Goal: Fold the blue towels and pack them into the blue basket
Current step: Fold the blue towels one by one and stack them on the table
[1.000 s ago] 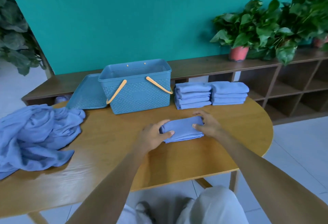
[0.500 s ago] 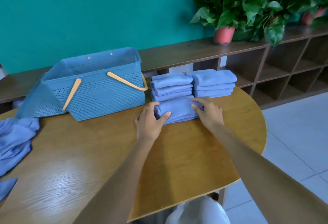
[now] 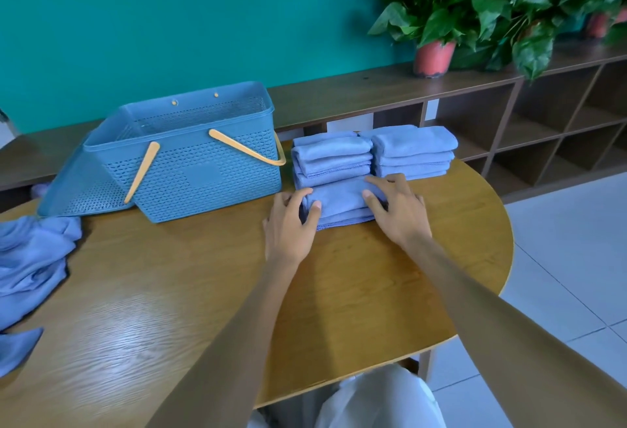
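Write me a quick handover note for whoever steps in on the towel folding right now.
Left hand and right hand each grip an end of one folded towel lying on the table, just in front of the two stacks of folded towels.
The blue basket stands left of the stacks with no towel visible in it; its lid leans against its left side.
Done: two stacks folded, plus the towel in hand.
Left: fold the unfolded pile at the table's left edge, then pack everything into the basket.
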